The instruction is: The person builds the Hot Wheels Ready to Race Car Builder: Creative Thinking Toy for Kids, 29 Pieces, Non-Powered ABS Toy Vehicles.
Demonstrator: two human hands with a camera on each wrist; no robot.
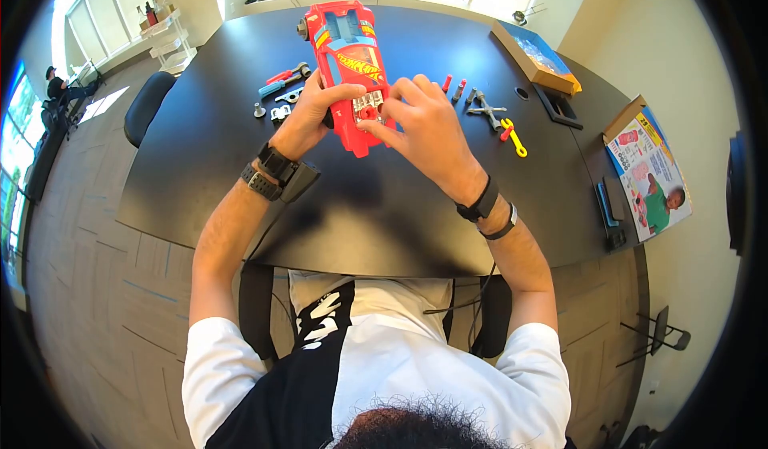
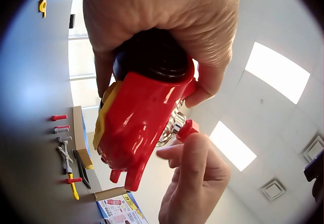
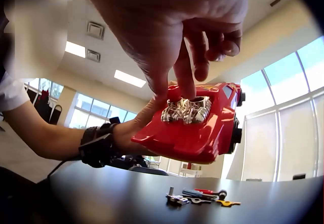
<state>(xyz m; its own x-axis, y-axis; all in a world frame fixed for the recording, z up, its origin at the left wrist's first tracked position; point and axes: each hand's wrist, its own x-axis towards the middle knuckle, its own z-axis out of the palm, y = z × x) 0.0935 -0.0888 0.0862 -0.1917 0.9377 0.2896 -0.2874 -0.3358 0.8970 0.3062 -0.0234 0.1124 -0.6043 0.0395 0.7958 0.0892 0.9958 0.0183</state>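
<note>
A red toy car [image 1: 344,65] with a silver engine piece [image 3: 187,110] is held up above the table. My left hand [image 1: 306,117] grips its side near a black wheel [image 2: 154,57], thumb toward the engine. With thumb and index finger, my right hand [image 1: 428,125] pinches a small red piece [image 2: 188,129] at the silver engine; its other fingers are loosely bent. In the right wrist view the right hand [image 3: 172,31] hides most of that red piece.
Left on the dark table [image 1: 200,161] lie toy tools [image 1: 280,83] and small grey parts [image 1: 259,110]. To the right are a grey cross wrench [image 1: 486,110], a yellow wrench [image 1: 514,138], red bolts, an open box [image 1: 532,57] and a printed box [image 1: 650,169].
</note>
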